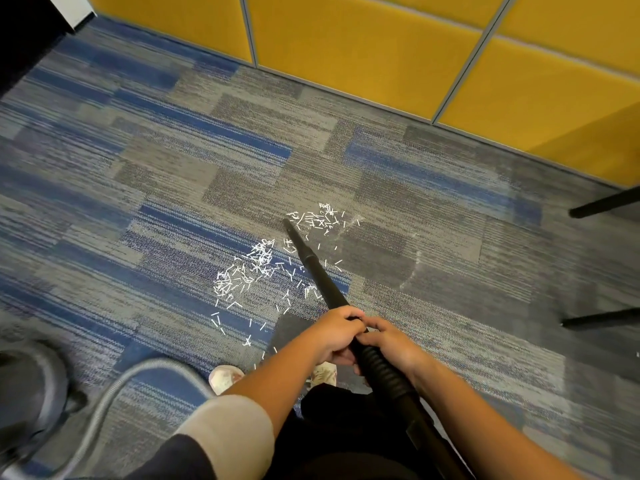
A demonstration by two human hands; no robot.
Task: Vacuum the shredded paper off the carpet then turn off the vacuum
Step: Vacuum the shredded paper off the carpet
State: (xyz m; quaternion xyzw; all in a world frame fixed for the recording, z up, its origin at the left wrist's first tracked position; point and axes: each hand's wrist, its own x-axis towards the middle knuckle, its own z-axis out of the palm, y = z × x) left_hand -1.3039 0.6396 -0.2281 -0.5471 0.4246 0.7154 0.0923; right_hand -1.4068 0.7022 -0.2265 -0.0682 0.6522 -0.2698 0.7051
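Left hand [341, 332] and right hand [389, 344] both curl tight round the wand [313, 263]. Its tip sits among shredded paper [258, 256] strewn on the carpet [138, 188]. I judge vacuuming partway done; the next move calls for a sweep left through the denser patch.

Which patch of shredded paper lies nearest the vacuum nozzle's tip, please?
The far patch, just beside the nozzle tip; the bigger left patch lies farther back.
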